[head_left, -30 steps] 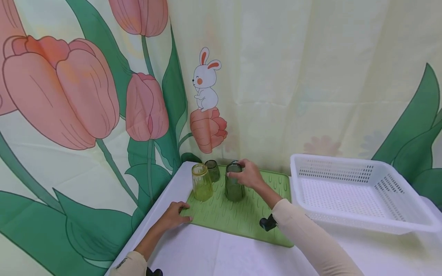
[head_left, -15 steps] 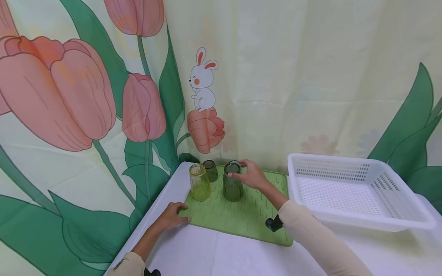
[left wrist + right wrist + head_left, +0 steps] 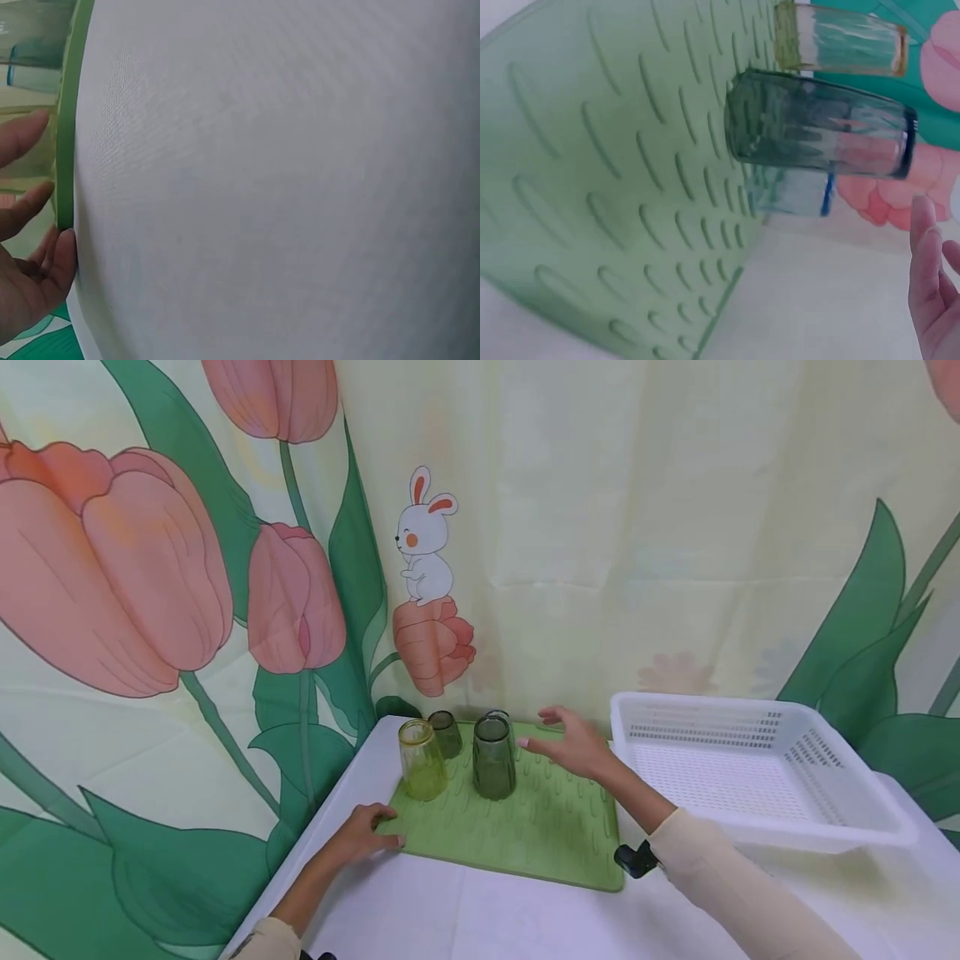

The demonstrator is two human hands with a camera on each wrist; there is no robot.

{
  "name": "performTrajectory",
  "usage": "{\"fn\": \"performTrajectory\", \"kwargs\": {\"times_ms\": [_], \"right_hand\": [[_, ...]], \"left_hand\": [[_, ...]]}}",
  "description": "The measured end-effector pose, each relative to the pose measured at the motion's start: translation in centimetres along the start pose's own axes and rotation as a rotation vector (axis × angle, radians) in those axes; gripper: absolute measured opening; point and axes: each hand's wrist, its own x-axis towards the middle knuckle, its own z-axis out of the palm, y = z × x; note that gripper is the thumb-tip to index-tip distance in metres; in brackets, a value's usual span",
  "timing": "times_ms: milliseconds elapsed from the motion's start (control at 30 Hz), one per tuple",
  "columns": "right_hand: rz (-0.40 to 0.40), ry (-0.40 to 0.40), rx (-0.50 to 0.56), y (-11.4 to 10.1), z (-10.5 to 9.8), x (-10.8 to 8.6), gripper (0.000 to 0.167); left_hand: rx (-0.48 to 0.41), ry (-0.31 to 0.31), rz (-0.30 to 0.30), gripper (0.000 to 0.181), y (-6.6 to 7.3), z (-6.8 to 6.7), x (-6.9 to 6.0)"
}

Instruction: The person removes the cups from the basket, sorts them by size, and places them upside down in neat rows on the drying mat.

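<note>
A dark grey glass (image 3: 493, 768) stands on a green ridged mat (image 3: 517, 839). Just right of it my right hand (image 3: 573, 745) hovers with loosely extended fingers, holding nothing; its fingers (image 3: 926, 277) are apart from the glass in the right wrist view. Behind the grey glass stands a clear glass with a blue rim (image 3: 795, 191), mostly hidden in the head view. A yellow glass (image 3: 423, 768) and a smaller dark glass (image 3: 446, 735) stand to the left. My left hand (image 3: 358, 837) rests at the mat's front left corner, fingers relaxed and spread, fingertips (image 3: 69, 244) touching its edge.
A white perforated plastic basket (image 3: 757, 835) stands on the right of the white-covered table (image 3: 525, 918). Close behind the mat hangs a curtain (image 3: 555, 527) printed with tulips and a rabbit.
My right hand has let go of the dark grey glass and moved right, away from it. The left hand has kept its place at the mat's corner. The head view has turned slightly right.
</note>
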Motion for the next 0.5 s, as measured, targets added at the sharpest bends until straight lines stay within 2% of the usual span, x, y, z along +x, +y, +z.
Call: {"fn": "performTrajectory", "kwargs": {"times_ms": [67, 233, 433, 500], "right_hand": [[0.003, 0.005, 0.005, 0.0, -0.6, -0.7, 0.075], [0.004, 0.033, -0.062, 0.4, -2.3, -2.9, 0.074], [-0.001, 0.085, -0.138, 1.2, -4.5, -5.2, 0.069], [0.012, 0.092, -0.130, 1.5, -5.2, -6.1, 0.067]], "left_hand": [[-0.010, -0.005, 0.004, 0.048, -0.1, -0.1, -0.1], [-0.022, -0.018, -0.002, 0.051, -0.7, -0.4, -0.2], [-0.049, -0.028, 0.002, 0.060, -0.8, -1.3, -0.6], [-0.057, -0.030, 0.012, 0.063, -0.8, -1.7, -0.7]]}}
